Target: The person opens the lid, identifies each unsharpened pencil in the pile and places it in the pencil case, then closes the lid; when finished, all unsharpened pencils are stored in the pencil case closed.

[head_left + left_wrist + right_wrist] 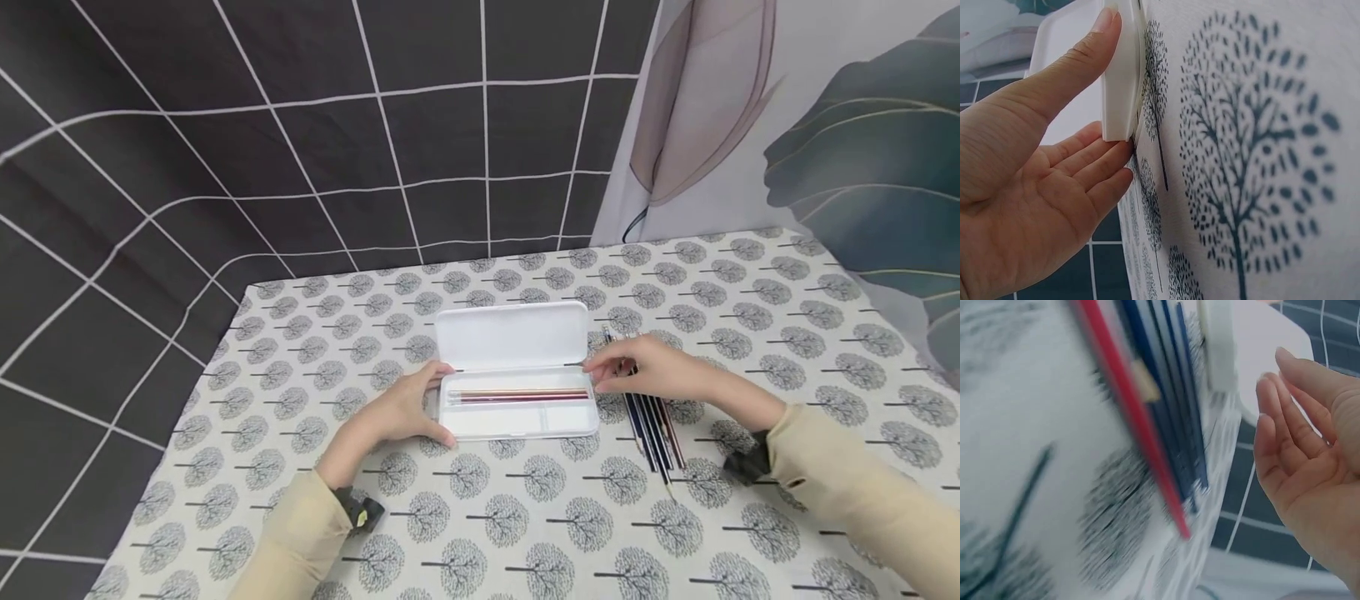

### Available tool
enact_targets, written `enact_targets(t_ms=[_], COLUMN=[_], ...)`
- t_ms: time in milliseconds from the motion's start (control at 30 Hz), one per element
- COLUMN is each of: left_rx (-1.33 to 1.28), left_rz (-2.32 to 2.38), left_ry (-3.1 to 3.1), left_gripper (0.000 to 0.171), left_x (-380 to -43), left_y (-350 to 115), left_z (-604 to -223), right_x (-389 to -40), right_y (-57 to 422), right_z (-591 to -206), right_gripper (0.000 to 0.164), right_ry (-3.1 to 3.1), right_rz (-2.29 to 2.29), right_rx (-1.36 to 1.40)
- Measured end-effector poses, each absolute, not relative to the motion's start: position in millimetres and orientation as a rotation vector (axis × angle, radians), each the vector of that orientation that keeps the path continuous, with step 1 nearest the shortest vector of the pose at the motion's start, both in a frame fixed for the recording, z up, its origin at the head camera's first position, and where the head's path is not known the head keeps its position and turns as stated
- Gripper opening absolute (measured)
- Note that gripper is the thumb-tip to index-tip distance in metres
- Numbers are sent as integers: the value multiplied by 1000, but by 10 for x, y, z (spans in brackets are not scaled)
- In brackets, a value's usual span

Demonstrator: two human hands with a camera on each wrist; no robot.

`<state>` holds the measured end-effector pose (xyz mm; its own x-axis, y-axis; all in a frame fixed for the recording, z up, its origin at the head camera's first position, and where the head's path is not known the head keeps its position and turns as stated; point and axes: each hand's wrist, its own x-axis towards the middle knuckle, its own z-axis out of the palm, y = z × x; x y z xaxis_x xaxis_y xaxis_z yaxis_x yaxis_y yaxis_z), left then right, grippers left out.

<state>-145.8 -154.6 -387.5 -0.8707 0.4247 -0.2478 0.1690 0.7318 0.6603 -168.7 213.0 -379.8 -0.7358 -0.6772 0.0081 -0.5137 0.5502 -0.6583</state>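
- Pinching the left end of the white case (487, 422) on the counter (465, 521) with the left hand (405, 407), between thumb and fingers.
- Curving the fingers of the right hand (651, 367) loosely near the case's right end and the loose pencils (654, 437).

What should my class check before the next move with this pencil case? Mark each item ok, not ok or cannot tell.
1. Lid open: ok, raised behind the pencil case.
2. Case steadied: ok, the left hand spans its left end between thumb and fingers.
3. Right hand free: ok, nothing shows in its grasp.
4. Room inside: ok, the front sections look bare; a few pencils lie in the back one.
5. All pencils inside: not ok, loose pencils lie on the tablecloth right of the case.
6. Loose pencils counted: cannot tell, they overlap.
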Motion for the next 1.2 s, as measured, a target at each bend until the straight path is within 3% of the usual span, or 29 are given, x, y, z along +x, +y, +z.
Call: enact_targets(t_ms=[567,1000,1200], left_rx=[443,434,422], left_rz=[914,898,881], left_ry=[2569,2566,2570], left_gripper=[99,99,99], left_x=[-1444,-1455,-1448], left_y=[-1545,-1501,-1517], left_z=[-3858,-3857,-3870], right_x=[-1486,-1440,-1431], right_y=[2542,2434,2321], right_z=[-3899,-3941,-3956], right_gripper=[13,9,17], right_ry=[2827,2855,2886], right_rz=[-824,-808,-760], right_rx=[-627,-582,-541])
